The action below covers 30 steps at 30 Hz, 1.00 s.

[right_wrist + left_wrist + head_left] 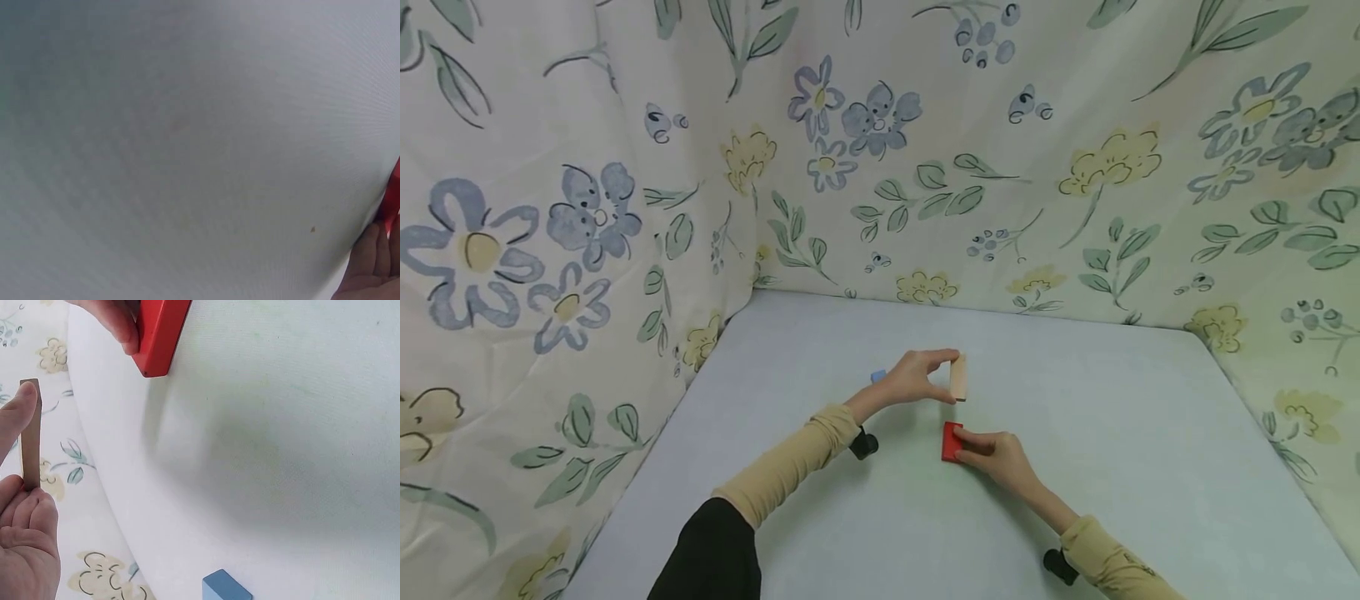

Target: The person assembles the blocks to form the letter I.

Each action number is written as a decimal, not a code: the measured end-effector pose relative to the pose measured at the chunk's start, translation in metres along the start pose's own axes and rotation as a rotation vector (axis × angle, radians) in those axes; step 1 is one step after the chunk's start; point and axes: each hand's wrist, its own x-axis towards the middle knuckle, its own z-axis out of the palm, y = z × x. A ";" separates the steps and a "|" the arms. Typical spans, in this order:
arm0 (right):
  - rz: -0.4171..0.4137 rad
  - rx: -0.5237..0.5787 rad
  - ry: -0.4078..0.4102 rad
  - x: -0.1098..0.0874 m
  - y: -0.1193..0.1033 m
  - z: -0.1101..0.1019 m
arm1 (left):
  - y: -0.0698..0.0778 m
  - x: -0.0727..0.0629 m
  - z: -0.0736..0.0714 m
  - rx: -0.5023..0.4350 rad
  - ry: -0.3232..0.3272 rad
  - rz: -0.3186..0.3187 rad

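Note:
My left hand [912, 379] pinches a pale wooden block [958, 377] by its two ends, thumb on one and fingers on the other. The left wrist view shows this wooden block [30, 434] edge-on between thumb and fingers. Nearer to me, my right hand [1000, 457] grips a red block [951, 442] by its right side. In the left wrist view the red block [161, 337] casts a shadow on the white surface. Only a sliver of the red block [391, 197] shows in the right wrist view, beside the fingers. A small blue block [878, 376] lies behind my left wrist, partly hidden.
The white table [1075, 392] spreads out under both hands. Floral cloth [925, 208] hangs along its back and sides. Each wrist wears a black camera, the left camera [864, 444] hanging below the sleeve. The blue block [226, 586] also appears at the bottom of the left wrist view.

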 end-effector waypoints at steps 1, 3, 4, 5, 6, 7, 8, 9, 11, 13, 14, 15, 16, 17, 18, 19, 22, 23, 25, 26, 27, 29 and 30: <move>0.001 -0.001 -0.003 0.000 0.000 0.000 | 0.000 0.000 0.001 0.002 -0.001 -0.002; 0.007 0.005 -0.007 0.000 0.000 0.000 | -0.001 0.000 0.002 0.002 -0.003 -0.006; 0.009 0.006 -0.011 0.000 0.000 0.000 | -0.002 0.000 0.003 0.000 -0.003 -0.006; 0.012 0.009 -0.013 0.000 0.000 0.000 | -0.003 0.000 0.004 0.001 -0.005 -0.006; 0.015 0.013 -0.014 0.000 0.000 0.000 | -0.003 0.000 0.004 0.000 -0.006 -0.007; 0.017 0.015 -0.015 0.000 0.000 0.000 | -0.003 0.000 0.005 0.001 -0.007 -0.005; 0.018 0.018 -0.014 0.000 0.000 0.000 | -0.003 0.000 0.005 0.000 -0.008 -0.006; 0.018 0.018 -0.014 0.000 0.000 0.000 | -0.004 0.000 0.006 0.001 -0.009 -0.005; 0.018 0.020 -0.012 0.000 0.000 0.000 | -0.004 0.000 0.007 -0.002 -0.011 -0.006; 0.018 0.022 -0.013 0.000 0.000 0.000 | -0.005 0.000 0.008 -0.007 -0.013 -0.011; 0.017 0.022 -0.013 0.000 0.000 0.000 | -0.006 0.000 0.009 -0.010 -0.014 -0.015; 0.017 0.022 -0.013 0.000 0.001 0.000 | -0.006 0.000 0.010 -0.013 -0.015 -0.018; 0.015 0.021 -0.014 0.000 0.001 0.000 | -0.007 0.000 0.011 -0.014 -0.015 -0.020; 0.013 0.021 -0.015 0.000 0.001 0.000 | -0.008 0.000 0.012 -0.011 -0.016 -0.022; 0.013 0.020 -0.015 0.000 0.002 0.000 | -0.008 0.000 0.012 -0.013 -0.017 -0.026; 0.013 0.020 -0.014 0.000 0.002 0.000 | -0.008 -0.001 0.013 -0.014 -0.018 -0.029; 0.014 0.016 -0.011 0.000 0.002 0.001 | -0.008 -0.001 0.015 -0.018 -0.021 -0.036; 0.016 0.014 -0.010 0.000 0.001 0.001 | -0.008 -0.001 0.015 -0.021 -0.023 -0.041; 0.023 0.014 -0.006 0.000 0.001 0.001 | -0.009 -0.001 0.016 -0.022 -0.025 -0.048; 0.025 0.011 -0.006 0.000 0.000 0.001 | -0.010 -0.001 0.016 -0.021 -0.026 -0.050; 0.025 0.011 -0.006 0.000 0.000 0.001 | -0.010 0.000 0.017 -0.019 -0.025 -0.051; 0.023 0.009 -0.006 0.000 0.000 0.000 | -0.011 0.000 0.017 -0.015 -0.028 -0.054; 0.020 0.011 -0.006 0.000 0.000 0.000 | -0.011 0.000 0.017 -0.013 -0.028 -0.055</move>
